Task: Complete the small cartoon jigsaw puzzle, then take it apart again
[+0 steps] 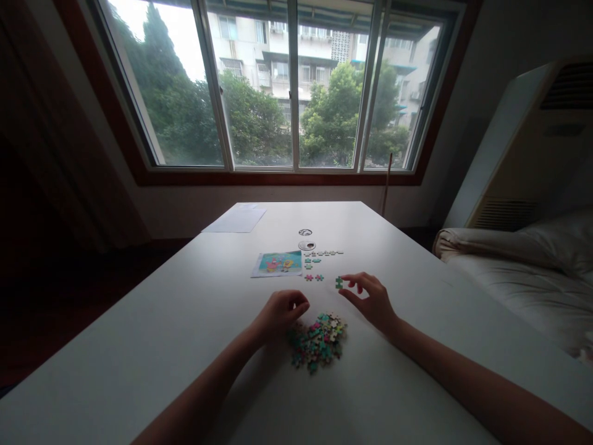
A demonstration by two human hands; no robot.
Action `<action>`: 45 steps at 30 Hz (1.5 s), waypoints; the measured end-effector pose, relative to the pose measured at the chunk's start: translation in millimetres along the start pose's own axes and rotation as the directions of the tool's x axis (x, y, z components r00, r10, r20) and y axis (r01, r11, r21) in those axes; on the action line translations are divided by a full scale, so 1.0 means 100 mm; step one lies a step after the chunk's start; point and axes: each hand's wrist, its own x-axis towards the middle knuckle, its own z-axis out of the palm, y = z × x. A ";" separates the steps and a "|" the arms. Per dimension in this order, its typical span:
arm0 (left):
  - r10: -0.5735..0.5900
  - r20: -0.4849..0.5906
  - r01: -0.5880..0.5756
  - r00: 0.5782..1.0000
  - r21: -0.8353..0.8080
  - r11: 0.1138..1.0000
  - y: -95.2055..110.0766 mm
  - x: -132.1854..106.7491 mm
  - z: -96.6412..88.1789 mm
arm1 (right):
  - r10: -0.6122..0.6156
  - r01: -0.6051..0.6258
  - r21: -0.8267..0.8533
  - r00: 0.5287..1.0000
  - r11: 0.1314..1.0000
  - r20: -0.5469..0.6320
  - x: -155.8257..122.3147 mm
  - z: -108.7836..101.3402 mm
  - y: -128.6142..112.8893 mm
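My right hand (369, 299) pinches a green jigsaw puzzle piece (339, 283) by its edge, between thumb and fingertips. To the left, my left hand (283, 309) is closed with its fingers curled, at the upper left of a heap of mixed puzzle pieces (319, 340). Whether anything small is in those fingers is hidden. Beyond the hands, short rows of sorted pieces (324, 253) lie on the white table, with pink pieces (314, 278) in the nearest row. Beside them on the left is a picture sheet (280, 264) showing pink and yellow cartoon figures on blue.
Two small round black-and-white items (306, 245) lie beyond the rows. White paper (236, 219) sits at the table's far left corner. A pale sofa (504, 266) stands on the right, and a window (291, 93) spans the wall ahead.
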 end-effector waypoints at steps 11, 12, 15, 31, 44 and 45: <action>0.010 -0.032 -0.009 0.999 0.017 1.000 -0.04 -0.01 -0.07 | 0.086 -0.085 -0.016 0.951 0.996 0.295 0.40 0.17 0.18; 0.012 -0.034 -0.012 0.999 0.017 1.000 -0.04 -0.01 -0.07 | 0.109 -0.106 -0.026 0.938 0.994 0.330 0.46 0.22 0.24; 0.018 -0.034 -0.018 0.999 0.017 1.000 -0.05 -0.01 -0.07 | 0.225 -0.216 -0.067 0.899 0.974 0.377 0.63 0.42 0.42; -0.004 -0.033 0.005 0.999 0.015 1.000 -0.04 0.00 -0.12 | 0.285 -0.269 -0.102 0.836 0.958 0.469 0.81 0.87 0.66; 0.009 -0.028 -0.008 1.000 0.020 1.000 -0.03 -0.01 -0.13 | 0.178 -0.224 0.022 0.823 0.974 0.540 0.73 0.55 0.35; 0.008 -0.023 -0.007 1.000 0.022 1.000 -0.04 -0.01 -0.12 | 0.134 -0.207 0.062 0.804 0.976 0.579 0.69 0.45 0.29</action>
